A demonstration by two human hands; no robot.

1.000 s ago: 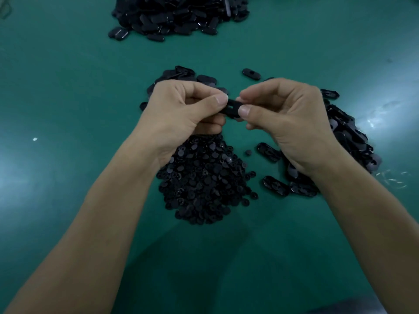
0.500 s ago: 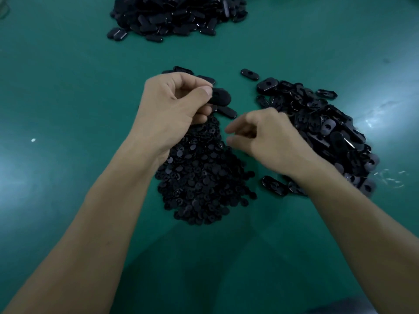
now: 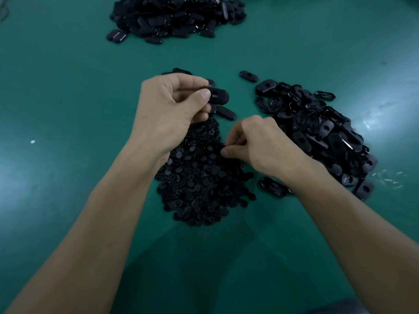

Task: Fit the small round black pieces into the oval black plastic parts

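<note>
- A heap of small round pieces (image 3: pixel 199 177) lies on the green table (image 3: pixel 68 98) at centre frame.
- The right hand (image 3: pixel 260 143) curls over the heap's right edge, thumb and forefinger tips together; whether they hold a piece I cannot tell.
- Above it, the left hand (image 3: pixel 172 105) pinches an oval part (image 3: pixel 218 96) between thumb and forefinger.
- A heap of oval parts (image 3: pixel 317 132) lies at right, and a far heap (image 3: pixel 176 17) at the top.

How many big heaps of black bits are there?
3: oval black plastic parts far back, more ovals at right, small round black pieces in the middle. Left hand may hide another.
</note>
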